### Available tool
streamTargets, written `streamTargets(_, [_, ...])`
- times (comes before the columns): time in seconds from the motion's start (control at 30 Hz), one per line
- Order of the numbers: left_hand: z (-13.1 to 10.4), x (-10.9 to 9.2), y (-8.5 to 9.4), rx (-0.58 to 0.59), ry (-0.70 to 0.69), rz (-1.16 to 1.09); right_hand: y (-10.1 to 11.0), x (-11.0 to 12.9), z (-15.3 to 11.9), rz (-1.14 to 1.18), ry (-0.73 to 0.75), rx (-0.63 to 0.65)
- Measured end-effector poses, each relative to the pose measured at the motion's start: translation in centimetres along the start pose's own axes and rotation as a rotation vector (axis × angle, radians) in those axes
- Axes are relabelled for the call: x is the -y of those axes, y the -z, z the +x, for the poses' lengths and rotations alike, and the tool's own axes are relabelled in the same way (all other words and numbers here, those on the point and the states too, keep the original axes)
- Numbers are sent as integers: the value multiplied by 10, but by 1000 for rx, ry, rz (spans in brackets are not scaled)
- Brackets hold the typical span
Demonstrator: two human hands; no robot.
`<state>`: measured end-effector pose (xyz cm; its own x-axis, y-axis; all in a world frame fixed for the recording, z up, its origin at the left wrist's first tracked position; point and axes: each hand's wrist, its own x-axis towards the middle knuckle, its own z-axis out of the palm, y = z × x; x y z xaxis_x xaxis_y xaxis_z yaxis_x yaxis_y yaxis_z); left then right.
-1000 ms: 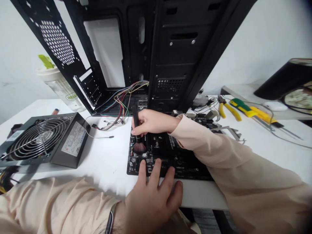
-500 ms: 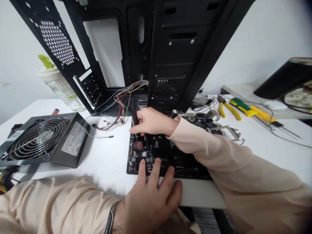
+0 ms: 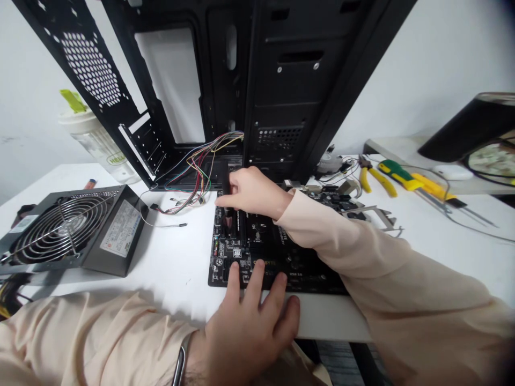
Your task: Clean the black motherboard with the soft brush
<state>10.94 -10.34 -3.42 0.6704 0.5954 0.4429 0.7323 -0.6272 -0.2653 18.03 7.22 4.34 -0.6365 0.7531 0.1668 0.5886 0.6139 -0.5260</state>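
Note:
A black motherboard (image 3: pixel 298 268) lies flat at the front edge of the white table. Over its left part, my right hand (image 3: pixel 253 193) is closed round the black handle of a brush (image 3: pixel 228 221), whose reddish bristles point down at the board beside a long slot. My left hand (image 3: pixel 253 321) rests at the board's front edge with its fingers spread, fingertips on the board, holding nothing. The right forearm hides part of the board.
A black computer case (image 3: pixel 293 96) stands behind, with coloured wires (image 3: pixel 201 161) hanging out. A power supply (image 3: pixel 116 230) and a bottle (image 3: pixel 96 139) are at left. Pliers (image 3: pixel 376 176), a green-yellow screwdriver (image 3: pixel 398 174) and a metal bracket (image 3: pixel 378 214) lie at right.
My right hand and the brush have moved a little away from me along the board, and the bristles now show less. My left hand has stayed in place.

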Motion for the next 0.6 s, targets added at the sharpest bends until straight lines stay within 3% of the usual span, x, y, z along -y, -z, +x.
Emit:
streamTargets(0.4, [1,1,2,12,-5,1,-3,-9,4,-67,88,-95])
streamTargets(0.6, [1,0,1,0,-3,-1,3,-18,5,-217,112,-180])
